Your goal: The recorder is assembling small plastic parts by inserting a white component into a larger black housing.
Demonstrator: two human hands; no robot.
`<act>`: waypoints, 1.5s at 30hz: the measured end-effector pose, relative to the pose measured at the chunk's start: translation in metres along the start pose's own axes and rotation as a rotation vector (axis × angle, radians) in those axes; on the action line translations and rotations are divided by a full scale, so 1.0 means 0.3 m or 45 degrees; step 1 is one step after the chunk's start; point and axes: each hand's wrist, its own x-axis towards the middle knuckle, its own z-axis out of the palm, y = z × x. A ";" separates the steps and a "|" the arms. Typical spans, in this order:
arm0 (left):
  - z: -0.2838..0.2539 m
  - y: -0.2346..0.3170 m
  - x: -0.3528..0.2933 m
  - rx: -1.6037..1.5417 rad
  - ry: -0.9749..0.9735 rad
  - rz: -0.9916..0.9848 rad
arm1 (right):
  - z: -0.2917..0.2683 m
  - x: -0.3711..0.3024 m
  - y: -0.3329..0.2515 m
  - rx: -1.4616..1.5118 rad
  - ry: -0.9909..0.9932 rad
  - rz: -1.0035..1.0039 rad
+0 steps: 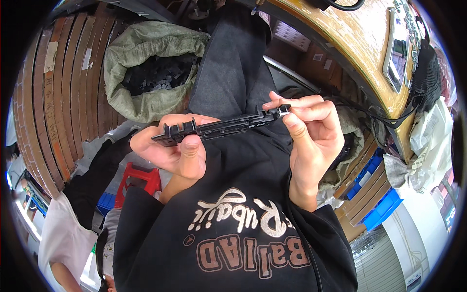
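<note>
A long, narrow black plastic part [228, 127] with raised clips and ribs along it is held up in front of my chest, its right end slightly higher. My left hand [177, 151] grips its left end, thumb on the near side and fingers behind. At the other end, my right hand [314, 129] pinches the tip between thumb and fingers. A small bright spot shows by the right fingertips; whether it is a separate piece I cannot tell. My black printed top [233, 170] and dark trousers lie behind the part.
An open woven sack [119, 78] of small black pieces stands at the far left beside stacked brown cartons [58, 107]. A wooden table [350, 39] with a phone-like device [396, 56] curves along the right. Blue bins [382, 208], a red stool [138, 182] and another person's white clothing [65, 236] are nearby.
</note>
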 end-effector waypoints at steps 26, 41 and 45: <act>-0.031 -0.115 -0.001 -0.727 -0.748 -1.497 | -0.165 0.040 0.032 0.107 -0.234 -0.155; 0.035 -0.089 -0.096 -1.156 -0.692 -1.930 | -0.162 0.039 0.117 0.110 -0.679 0.271; 0.052 -0.073 -0.079 -0.728 -0.658 -1.688 | -0.199 0.047 0.148 0.033 -0.616 0.328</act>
